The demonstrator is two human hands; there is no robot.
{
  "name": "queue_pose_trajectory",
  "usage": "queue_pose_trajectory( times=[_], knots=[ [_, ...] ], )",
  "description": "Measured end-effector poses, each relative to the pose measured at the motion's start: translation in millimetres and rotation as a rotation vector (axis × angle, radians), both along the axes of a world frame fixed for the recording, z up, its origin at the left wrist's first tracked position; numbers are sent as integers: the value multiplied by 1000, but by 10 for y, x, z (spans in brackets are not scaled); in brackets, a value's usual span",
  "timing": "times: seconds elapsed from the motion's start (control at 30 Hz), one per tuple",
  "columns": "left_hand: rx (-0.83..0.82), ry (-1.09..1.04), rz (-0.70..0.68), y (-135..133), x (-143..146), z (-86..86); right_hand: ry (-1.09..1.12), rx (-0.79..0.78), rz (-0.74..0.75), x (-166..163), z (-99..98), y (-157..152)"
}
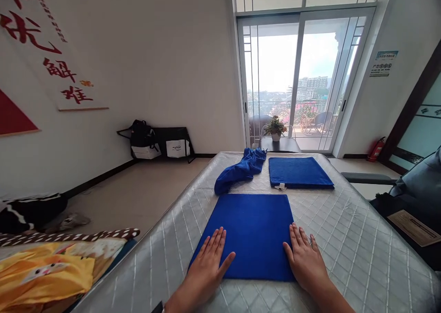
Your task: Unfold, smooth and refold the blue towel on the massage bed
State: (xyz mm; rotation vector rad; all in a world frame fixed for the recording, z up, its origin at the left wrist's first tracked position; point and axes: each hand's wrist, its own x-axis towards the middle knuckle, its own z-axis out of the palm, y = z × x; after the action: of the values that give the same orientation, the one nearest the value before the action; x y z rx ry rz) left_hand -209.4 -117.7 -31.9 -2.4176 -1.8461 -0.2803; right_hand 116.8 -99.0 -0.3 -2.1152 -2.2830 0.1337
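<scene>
Pressing blue towel (253, 232) flat, left hand (208, 262) at 7, right hand (305, 258) at 5, both open, apart. Next likely another fold.

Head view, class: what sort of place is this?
Probably a room in a high-rise flat: a bare quilted mattress holding blue towels, and sliding glass balcony doors overlooking buildings. Both hands press one towel.

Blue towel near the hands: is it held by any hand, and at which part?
Nothing is held. The left hand and right hand lie flat and open on the near corners of the folded blue towel, pressing on it without gripping.
</scene>
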Motion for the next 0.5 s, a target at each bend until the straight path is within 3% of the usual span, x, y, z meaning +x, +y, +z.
queue_pose_trajectory(
  times=[0.17, 0.37, 0.5],
  knots=[
    [34, -41, 103, -110, -624, -136, -42, 0, 3, -14, -1, -7],
    [61, -103, 129, -141, -636, -182, -67, 28, 13, 4, -36, -10],
    [66, -123, 145, -110, -611, -210, -96, -18, 27, -31, 137, 93]
  ],
)
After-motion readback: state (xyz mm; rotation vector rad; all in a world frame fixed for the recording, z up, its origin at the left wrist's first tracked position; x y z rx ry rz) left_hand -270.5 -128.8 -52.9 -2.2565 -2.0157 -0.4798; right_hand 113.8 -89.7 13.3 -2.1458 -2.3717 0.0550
